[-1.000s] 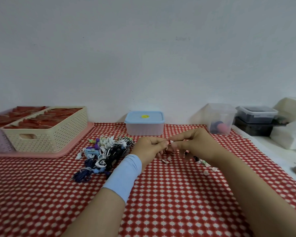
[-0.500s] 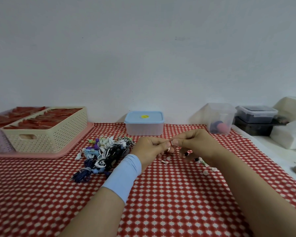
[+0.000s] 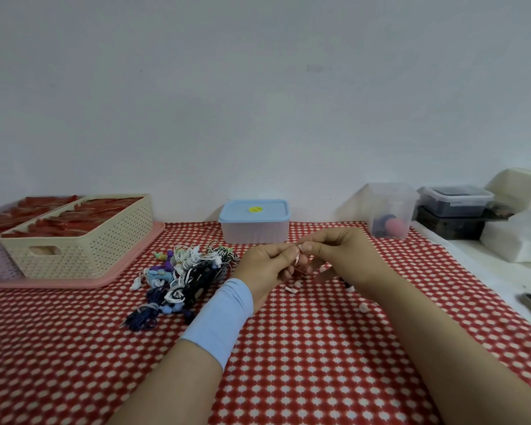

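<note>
change: the left hand and the right hand stay fingertip to fingertip above the cloth, hardly shifted from half a second ago; more of the white strip now shows, hanging down between them
left hand: fingers curled, thumb and forefinger pinching the top of the white strip; a pale blue wristband sits on the wrist
right hand: fingers curled, thumb and forefinger pinching the same top end, touching the left fingertips
white strip: thin, held in the air between both hands, its lower end dangling just above the red checked cloth
small white pieces: lying on the cloth just under the hands, one more near the right wrist
earphone pile: tangled white, black and blue cords, just left of the left hand
cream basket: far left on a pink tray, filled with red packets
blue-lidded box: against the wall, behind the hands
clear container: back right, beside stacked dark boxes
</note>
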Tool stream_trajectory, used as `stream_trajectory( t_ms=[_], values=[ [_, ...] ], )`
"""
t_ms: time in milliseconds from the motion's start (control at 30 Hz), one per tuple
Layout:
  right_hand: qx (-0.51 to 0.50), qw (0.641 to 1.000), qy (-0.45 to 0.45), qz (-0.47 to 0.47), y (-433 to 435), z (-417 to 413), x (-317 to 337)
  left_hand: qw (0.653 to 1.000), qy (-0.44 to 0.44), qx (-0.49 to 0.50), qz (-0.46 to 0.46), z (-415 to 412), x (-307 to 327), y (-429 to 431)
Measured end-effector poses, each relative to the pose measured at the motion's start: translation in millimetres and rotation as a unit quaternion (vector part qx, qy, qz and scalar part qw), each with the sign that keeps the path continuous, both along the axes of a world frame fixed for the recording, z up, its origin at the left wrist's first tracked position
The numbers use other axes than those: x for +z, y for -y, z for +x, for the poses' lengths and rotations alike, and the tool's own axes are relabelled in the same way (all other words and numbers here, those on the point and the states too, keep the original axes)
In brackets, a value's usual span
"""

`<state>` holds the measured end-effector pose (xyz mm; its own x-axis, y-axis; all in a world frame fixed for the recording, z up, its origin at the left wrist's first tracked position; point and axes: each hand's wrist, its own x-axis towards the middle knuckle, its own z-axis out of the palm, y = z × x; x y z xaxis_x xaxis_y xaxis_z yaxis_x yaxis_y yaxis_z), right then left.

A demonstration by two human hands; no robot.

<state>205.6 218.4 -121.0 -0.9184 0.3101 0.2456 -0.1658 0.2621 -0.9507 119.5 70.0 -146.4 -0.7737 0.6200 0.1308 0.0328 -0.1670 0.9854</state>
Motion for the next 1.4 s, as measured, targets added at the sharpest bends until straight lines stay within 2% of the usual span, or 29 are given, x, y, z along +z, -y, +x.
stream_trajectory(
  t_ms=[100,300,567,800,967,1167,1267,1400],
  values=[
    [-0.008,1.000,0.002,0.028,0.2,-1.1,-1.4,0.998,-0.053,0.027,-0.038,-1.5,-1.4,0.7],
    [-0.007,0.997,0.006,0.077,-1.7,1.2,-0.2,0.992,-0.075,0.073,-0.070,-4.9,-2.0,-0.7],
    [-0.024,0.998,-0.014,0.062,1.6,-0.3,-0.2,0.986,-0.120,0.106,-0.054,-2.7,-2.2,0.4],
    [-0.024,0.993,-0.019,0.114,-0.6,0.1,0.1,0.991,-0.076,0.091,-0.056,-3.4,-2.8,-1.4],
    [-0.029,0.987,-0.021,0.154,-2.5,0.1,0.7,0.997,-0.024,0.045,-0.060,-6.0,-5.0,-2.2],
    [-0.017,0.984,-0.024,0.178,-3.0,1.2,3.2,0.998,-0.011,0.016,-0.061,-5.9,-4.4,-0.5],
    [-0.015,0.989,-0.014,0.146,-1.7,3.3,4.9,0.998,-0.017,0.023,-0.059,-7.3,-5.6,0.7],
    [0.016,0.999,0.043,-0.016,-1.4,8.1,9.0,0.999,-0.026,0.026,-0.032,-10.8,-5.6,2.4]
  ],
)
